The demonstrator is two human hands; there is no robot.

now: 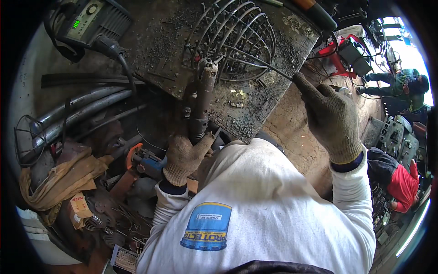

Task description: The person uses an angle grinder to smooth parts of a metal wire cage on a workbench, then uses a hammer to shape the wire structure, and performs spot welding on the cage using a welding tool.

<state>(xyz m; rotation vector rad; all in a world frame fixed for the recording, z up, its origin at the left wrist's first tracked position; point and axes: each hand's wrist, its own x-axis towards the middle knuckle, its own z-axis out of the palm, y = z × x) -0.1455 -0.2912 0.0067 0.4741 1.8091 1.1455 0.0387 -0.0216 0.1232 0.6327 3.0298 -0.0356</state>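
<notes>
A curved cage of dark metal rods rests on the grimy metal tabletop. My gloved right hand, to the right of the table, is closed on a thin metal rod. That rod slants up and left to the cage; whether its far end touches the bars I cannot tell. In front of the cage stands a worn brown cylindrical tool, perhaps a welding electrode holder. Its lower end enters between the thumb and fingers of my gloved left hand, and those fingers are partly hidden.
A welding machine with a lit green display sits back left, its cable hanging down. Bent pipes, a brown cloth and scrap crowd the left. Dark grit covers the tabletop. Two people are at the right.
</notes>
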